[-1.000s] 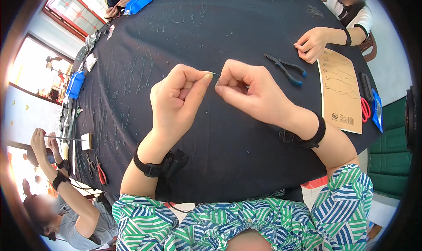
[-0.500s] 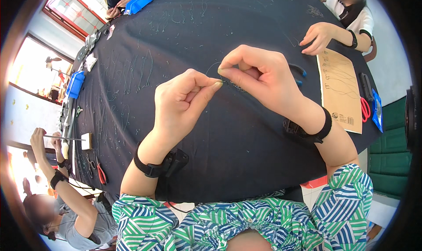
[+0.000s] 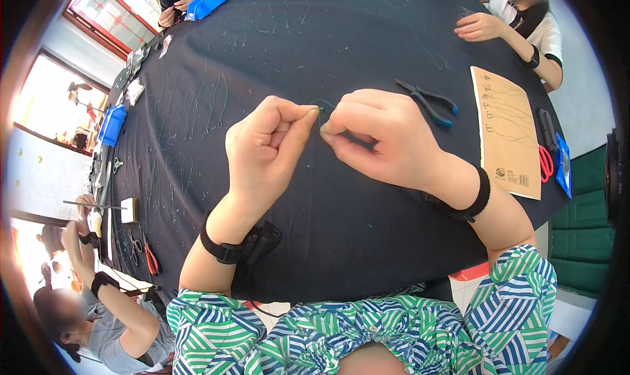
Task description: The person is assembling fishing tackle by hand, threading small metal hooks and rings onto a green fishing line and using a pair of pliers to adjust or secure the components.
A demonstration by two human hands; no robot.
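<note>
**Fine wire pinched between two hands**

Left hand (image 3: 269,142) and right hand (image 3: 377,135) both closed tight, fingertips meeting on a thin greenish wire (image 3: 321,106) just above the dark table (image 3: 341,244). Probably light, springy, easily kinked; best gripped close to the bend. Blue-handled pliers (image 3: 430,103) lying beside the right hand. Compared with half a second ago: hands lower, knuckles nearer together.

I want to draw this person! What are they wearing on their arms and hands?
Both hands, left hand and right hand, are bare, with no gloves. Each wrist has a black band: the left band carries a small black box, the right band is plain. Short sleeves are striped green, blue and white.
</note>
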